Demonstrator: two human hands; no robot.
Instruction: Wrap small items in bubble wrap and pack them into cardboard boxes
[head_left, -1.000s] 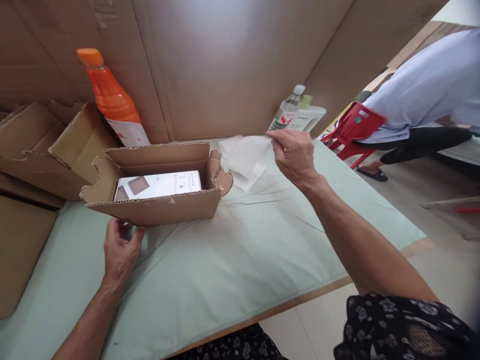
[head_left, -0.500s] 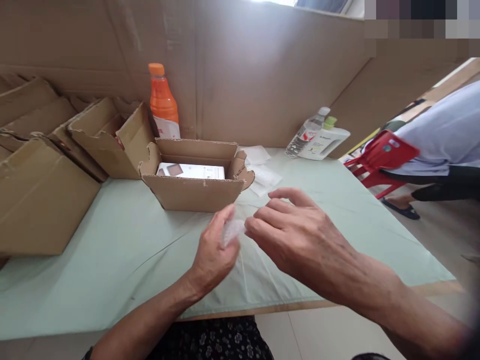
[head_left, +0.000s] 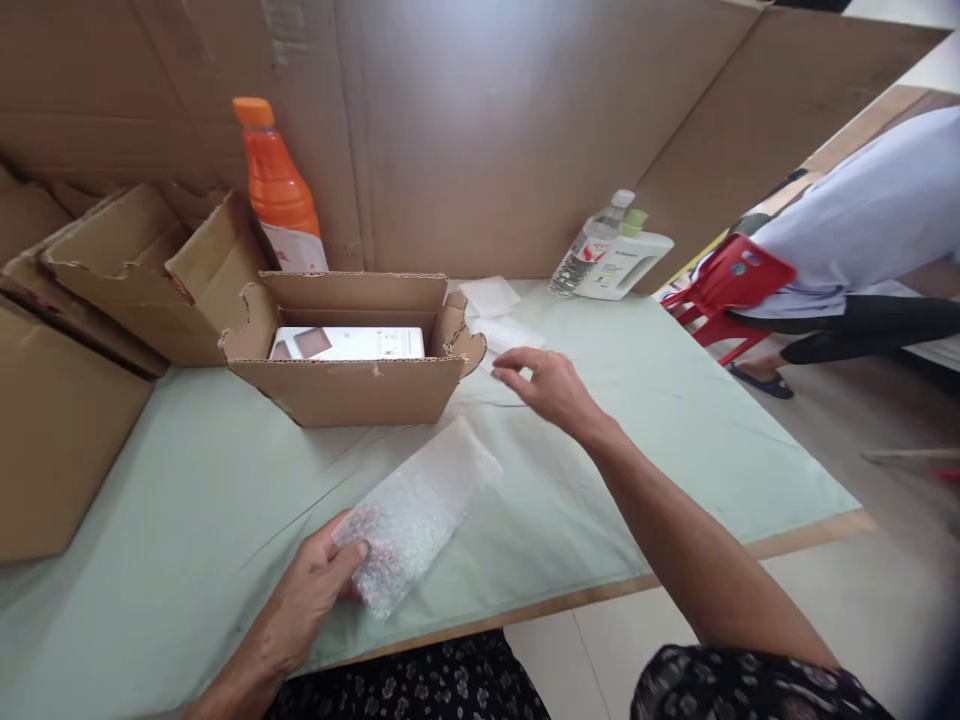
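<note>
A strip of bubble wrap [head_left: 420, 510] lies flat on the pale green table cover [head_left: 660, 420] near the front edge. My left hand [head_left: 315, 590] pinches its near end. My right hand [head_left: 544, 385] hovers with fingers apart over more bubble wrap sheets [head_left: 499, 325] beside an open cardboard box [head_left: 352, 385]. Inside that box lies a white product box [head_left: 349, 343].
An orange bottle [head_left: 277, 190] stands behind the box against a cardboard wall. More open cartons [head_left: 142, 270] sit at the left. A clear bottle [head_left: 589, 245] and white bottle [head_left: 626, 262] lean at the back right. A person sits by a red chair [head_left: 731, 285].
My hands were together on the bubble wrap; now the strip is laid flat under my left hand. My right hand has let go and reached out toward the sheets beside the box.
</note>
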